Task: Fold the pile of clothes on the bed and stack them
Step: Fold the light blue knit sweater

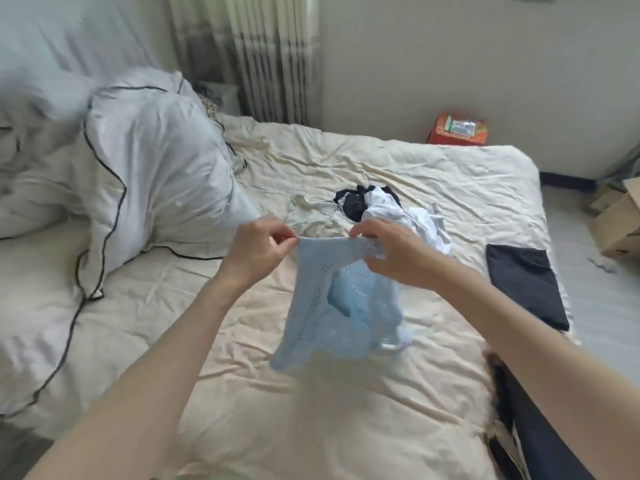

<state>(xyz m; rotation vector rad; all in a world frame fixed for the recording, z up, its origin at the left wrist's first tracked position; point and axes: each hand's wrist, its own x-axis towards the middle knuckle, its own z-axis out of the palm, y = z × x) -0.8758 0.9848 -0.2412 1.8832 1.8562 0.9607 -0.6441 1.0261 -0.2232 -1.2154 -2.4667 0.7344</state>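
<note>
A light blue knitted garment (325,306) hangs in the air above the cream bed sheet (433,174). My left hand (258,249) pinches its top edge on the left, and my right hand (394,251) grips the same edge on the right. Behind my hands lies the pile of unfolded clothes: a cream lacy piece (313,216), a black item (356,200) and a white garment (412,216). A folded black garment (526,282) lies flat near the bed's right edge.
White pillows and a duvet with black piping (138,174) fill the bed's left side. A red box (457,129) stands beyond the far edge, cardboard boxes (620,220) sit on the floor at right. Dark cloth (526,420) lies at the lower right.
</note>
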